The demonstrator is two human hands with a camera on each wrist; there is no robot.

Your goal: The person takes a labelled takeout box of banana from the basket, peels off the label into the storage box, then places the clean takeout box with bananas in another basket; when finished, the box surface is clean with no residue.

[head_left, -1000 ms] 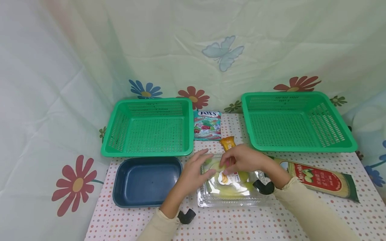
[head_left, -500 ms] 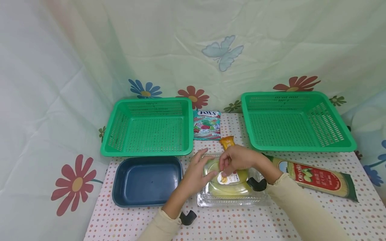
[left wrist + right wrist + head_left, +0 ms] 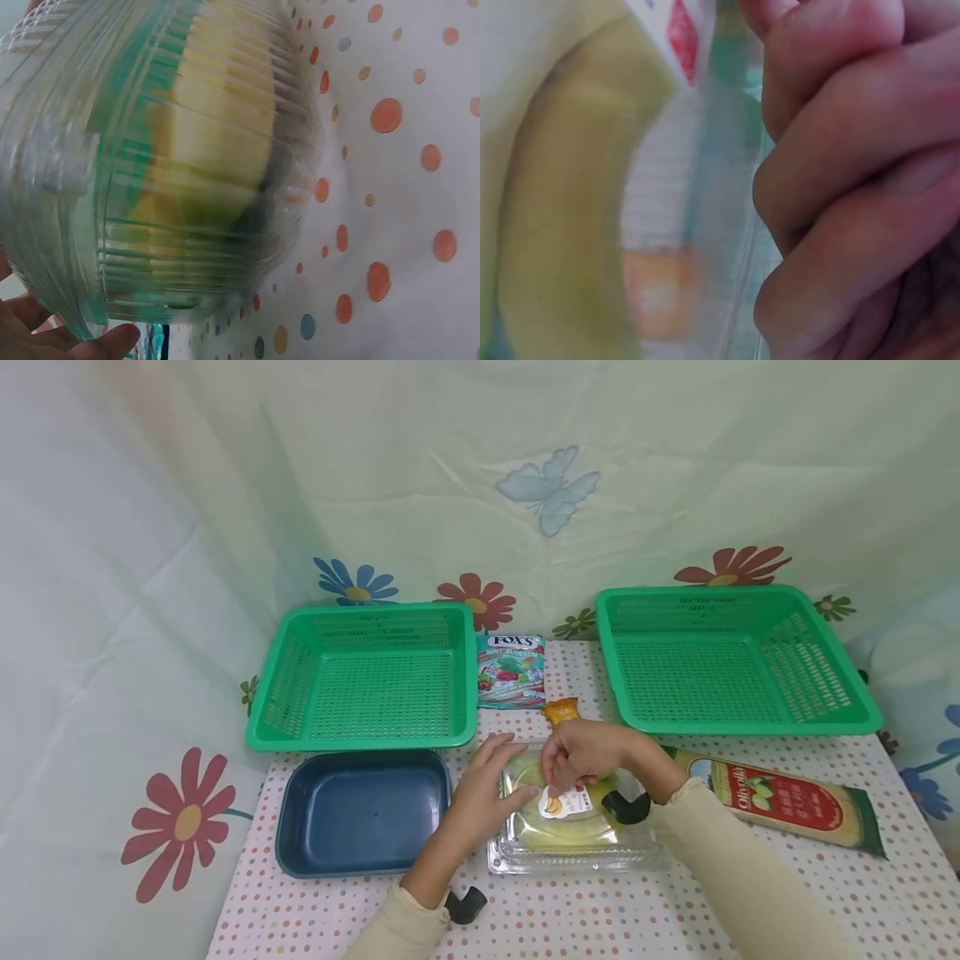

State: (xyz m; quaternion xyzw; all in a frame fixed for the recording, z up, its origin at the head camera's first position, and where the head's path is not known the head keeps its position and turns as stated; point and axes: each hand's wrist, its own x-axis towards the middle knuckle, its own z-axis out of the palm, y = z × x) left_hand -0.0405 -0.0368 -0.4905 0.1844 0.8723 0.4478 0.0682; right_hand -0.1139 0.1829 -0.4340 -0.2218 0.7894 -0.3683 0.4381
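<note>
One wide view, two close ones

From the head, we look forward and down over the white dotted table [image 3: 555, 918] to the pale flowered cloth [image 3: 375, 460] behind it. From the left wrist, very near and low, we face the side of a clear ribbed plastic box [image 3: 75, 217], with the table standing upright along our right. From the right wrist, also close up, we have curled fingers [image 3: 840, 150] across half our view, beside yellow curved fruit [image 3: 570, 202]. All three views share the box.

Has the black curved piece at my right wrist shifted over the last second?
Yes: in the head view, the black piece moved left, nearing the white banana sticker on the clear plastic box.
</note>
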